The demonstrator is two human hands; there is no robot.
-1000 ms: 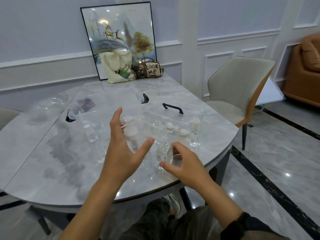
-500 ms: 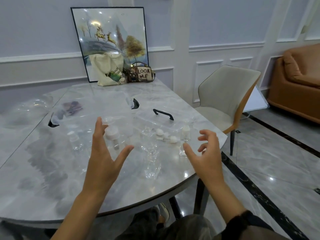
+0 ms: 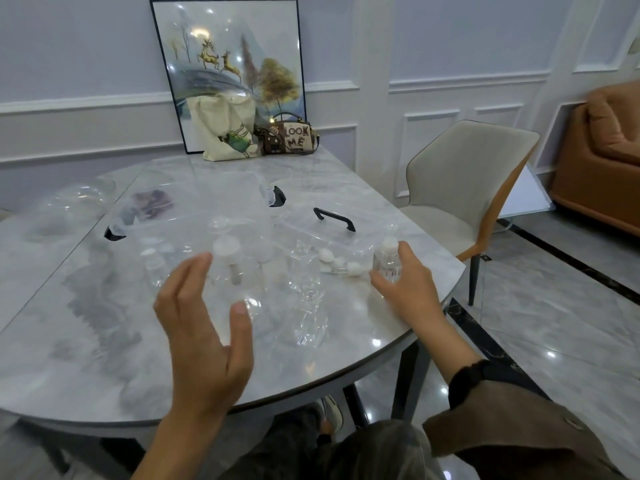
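Right hand grips clear bottle.

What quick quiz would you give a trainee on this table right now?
1. True or false: the left hand grips a bottle.
2. The black handle sits on which thing? A) clear plastic lid B) tote bag C) chair
3. Fill in: the right hand reaches round a small clear bottle with a ___ cap.

Key: 1 false, it hovers open above the table and holds nothing. 2 A. 3 white.
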